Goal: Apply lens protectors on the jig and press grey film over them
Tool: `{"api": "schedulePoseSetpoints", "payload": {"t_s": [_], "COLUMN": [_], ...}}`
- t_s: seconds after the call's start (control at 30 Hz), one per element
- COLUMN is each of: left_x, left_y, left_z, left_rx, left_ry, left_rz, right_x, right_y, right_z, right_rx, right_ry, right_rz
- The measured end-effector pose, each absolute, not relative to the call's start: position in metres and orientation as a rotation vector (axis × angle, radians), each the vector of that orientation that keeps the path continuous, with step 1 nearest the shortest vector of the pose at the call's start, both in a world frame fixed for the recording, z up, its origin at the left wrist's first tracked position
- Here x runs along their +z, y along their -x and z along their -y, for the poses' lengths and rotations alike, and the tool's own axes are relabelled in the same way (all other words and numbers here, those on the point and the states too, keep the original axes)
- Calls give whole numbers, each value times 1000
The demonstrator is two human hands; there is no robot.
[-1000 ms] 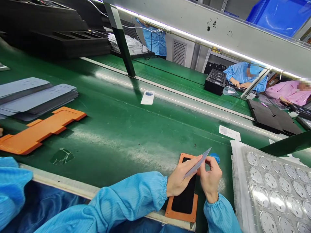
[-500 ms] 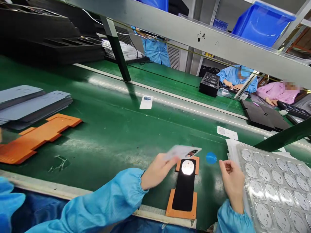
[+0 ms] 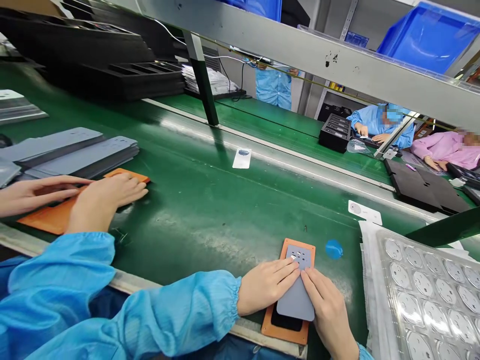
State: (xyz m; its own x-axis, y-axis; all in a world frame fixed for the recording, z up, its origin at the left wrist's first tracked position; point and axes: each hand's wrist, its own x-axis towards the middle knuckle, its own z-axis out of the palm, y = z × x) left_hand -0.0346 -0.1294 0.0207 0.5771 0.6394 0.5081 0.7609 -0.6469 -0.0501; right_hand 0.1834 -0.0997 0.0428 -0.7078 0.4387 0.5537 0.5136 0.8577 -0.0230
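Both hands lie flat on the grey sheet [image 3: 297, 295] seated in the orange jig [image 3: 290, 290] at the green worktop's [image 3: 210, 210] near edge: left hand [image 3: 268, 286] and right hand [image 3: 325, 306], fingers extended, gripping nothing. Best to press evenly, corners squared to the jig's recess.

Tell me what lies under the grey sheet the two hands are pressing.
Under the grey sheet sits an orange tray, with a black part peeking out at its near edge. The rest is covered.
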Motion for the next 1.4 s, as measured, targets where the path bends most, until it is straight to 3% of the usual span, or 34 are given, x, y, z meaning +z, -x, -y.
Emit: {"api": "schedulePoseSetpoints", "payload": {"t_s": [0.43, 1.2, 1.3, 1.4], "left_x": [10, 28, 35, 42], "left_y": [35, 43, 55, 57], "left_z": [122, 129, 118, 109], "left_rx": [-397, -352, -596, -1245], "left_ry": [2554, 2904, 3095, 3029], "left_rz": [1351, 1439, 1533, 1900], "right_x": [20, 16, 14, 18], "right_y": [-184, -185, -188, -192], "right_z": [85, 99, 95, 91], "right_rx": [-268, -119, -33, 393], "right_ry": [751, 813, 775, 771], "right_rz": [2718, 2790, 2696, 2447]}}
